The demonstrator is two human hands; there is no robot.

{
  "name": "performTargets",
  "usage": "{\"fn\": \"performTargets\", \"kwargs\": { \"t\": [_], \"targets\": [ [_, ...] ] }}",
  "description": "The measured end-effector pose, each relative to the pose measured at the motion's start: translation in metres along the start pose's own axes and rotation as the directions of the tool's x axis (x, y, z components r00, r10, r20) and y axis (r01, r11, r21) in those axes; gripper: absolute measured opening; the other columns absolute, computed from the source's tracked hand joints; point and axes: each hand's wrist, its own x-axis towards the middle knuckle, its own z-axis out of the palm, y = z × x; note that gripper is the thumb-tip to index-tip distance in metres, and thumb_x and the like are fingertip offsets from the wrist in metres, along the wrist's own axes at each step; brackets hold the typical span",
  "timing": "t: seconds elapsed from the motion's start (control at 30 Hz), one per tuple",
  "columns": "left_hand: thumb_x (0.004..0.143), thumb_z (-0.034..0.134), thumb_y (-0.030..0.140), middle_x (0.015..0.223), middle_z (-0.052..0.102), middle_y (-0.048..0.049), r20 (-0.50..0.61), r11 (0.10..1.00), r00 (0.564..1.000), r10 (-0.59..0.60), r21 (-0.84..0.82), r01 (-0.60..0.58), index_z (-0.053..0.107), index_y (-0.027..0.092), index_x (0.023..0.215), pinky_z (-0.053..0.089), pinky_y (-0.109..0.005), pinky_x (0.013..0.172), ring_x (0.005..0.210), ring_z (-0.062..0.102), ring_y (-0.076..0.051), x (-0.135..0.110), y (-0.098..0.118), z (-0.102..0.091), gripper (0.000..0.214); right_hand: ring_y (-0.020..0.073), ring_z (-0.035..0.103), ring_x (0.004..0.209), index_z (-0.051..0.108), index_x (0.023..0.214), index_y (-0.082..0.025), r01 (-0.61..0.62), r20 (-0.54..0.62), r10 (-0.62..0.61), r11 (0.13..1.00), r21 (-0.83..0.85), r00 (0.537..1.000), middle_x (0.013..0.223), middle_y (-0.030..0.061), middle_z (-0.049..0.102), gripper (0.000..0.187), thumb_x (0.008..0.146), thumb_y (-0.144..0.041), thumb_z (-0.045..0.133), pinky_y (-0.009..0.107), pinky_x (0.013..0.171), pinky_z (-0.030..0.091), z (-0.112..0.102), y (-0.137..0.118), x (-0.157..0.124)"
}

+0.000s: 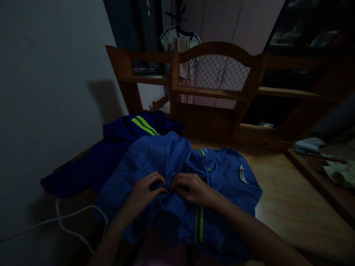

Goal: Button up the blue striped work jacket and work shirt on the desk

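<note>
A blue work jacket (227,184) with yellow-green and grey stripes lies spread and rumpled in front of me. My left hand (148,188) pinches the jacket's edge between thumb and fingers. Close beside it, my right hand (191,186) pinches the same stretch of cloth, and the fingertips of both hands nearly meet. A small round button (148,171) shows on the cloth above my left hand. A white label (243,174) sits on the jacket's right part. What lies between the fingertips is too dark and small to make out.
A darker blue striped garment (116,140) lies at the left, against the wall. Behind stands a wooden shelf unit (210,94) on the wooden surface (285,195). A white cable (74,215) loops at lower left. Clothes (181,48) hang farther back.
</note>
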Motion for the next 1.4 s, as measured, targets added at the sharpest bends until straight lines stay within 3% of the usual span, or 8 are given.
{"fn": "performTargets", "kwargs": {
  "t": [0.2,0.53,0.67,0.9,1.13,1.4],
  "targets": [
    [0.082,0.064,0.025,0.085,0.06,-0.0002,-0.035,0.999,0.998,0.044,-0.005,-0.045,0.058,0.019,0.08,0.042,-0.026,0.078,0.083,0.057,-0.017,-0.003,-0.001,0.002,0.008,0.015,0.057,0.088,0.061,0.105,-0.018,-0.014,-0.018,0.014,1.0,0.013,1.0,0.099,0.0043,0.059,0.021,0.089,-0.008,0.052,0.026,0.079,0.045,0.0,0.0,-0.001],
    [0.091,0.054,0.023,0.098,0.059,-0.0014,-0.161,0.992,0.979,0.126,0.039,-0.122,0.06,0.021,0.096,0.042,-0.027,0.087,0.094,0.056,-0.016,-0.013,-0.002,0.009,0.008,0.0147,0.057,0.092,0.061,0.105,-0.017,0.01,-0.021,-0.01,1.0,0.015,1.0,0.101,0.005,0.059,0.018,0.09,-0.011,0.054,0.024,0.08,0.045,0.001,0.006,0.0],
    [0.093,0.051,0.024,0.104,0.056,-0.0029,-0.117,0.983,0.978,0.17,0.096,-0.159,0.061,0.023,0.106,0.042,-0.028,0.089,0.1,0.054,-0.017,-0.014,-0.006,0.01,0.016,0.0149,0.058,0.092,0.063,0.106,-0.017,0.035,-0.006,-0.034,0.999,0.009,0.999,0.103,0.0058,0.06,0.018,0.092,-0.014,0.053,0.025,0.081,0.046,0.001,0.007,0.0],
    [0.09,0.056,0.024,0.095,0.058,-0.0036,-0.097,0.981,0.979,0.18,0.094,-0.171,0.06,0.019,0.09,0.043,-0.028,0.085,0.094,0.055,-0.017,-0.012,-0.011,0.003,0.006,0.0138,0.058,0.092,0.064,0.107,-0.018,0.032,-0.001,-0.032,0.999,-0.018,0.999,0.103,0.0046,0.06,0.019,0.091,-0.013,0.054,0.023,0.08,0.045,0.001,0.005,0.0],
    [0.093,0.047,0.021,0.095,0.057,-0.0047,-0.002,0.965,0.977,0.213,0.156,-0.21,0.055,0.019,0.094,0.042,-0.031,0.086,0.095,0.054,-0.018,-0.009,-0.01,0.003,0.008,0.0135,0.058,0.091,0.062,0.107,-0.018,0.024,-0.008,-0.024,0.999,-0.039,1.0,0.102,0.0044,0.06,0.02,0.09,-0.011,0.054,0.023,0.08,0.045,0.002,0.007,0.0],
    [0.095,0.045,0.017,0.097,0.058,-0.0041,-0.135,0.948,0.954,0.267,0.216,-0.235,0.056,0.019,0.097,0.043,-0.033,0.089,0.096,0.054,-0.017,-0.014,0.0,0.012,0.012,0.0131,0.057,0.088,0.06,0.101,-0.016,0.038,-0.01,-0.039,0.996,-0.08,0.999,0.098,0.0042,0.059,0.013,0.093,-0.015,0.05,0.023,0.078,0.044,0.004,0.009,0.0]
  ]
}}
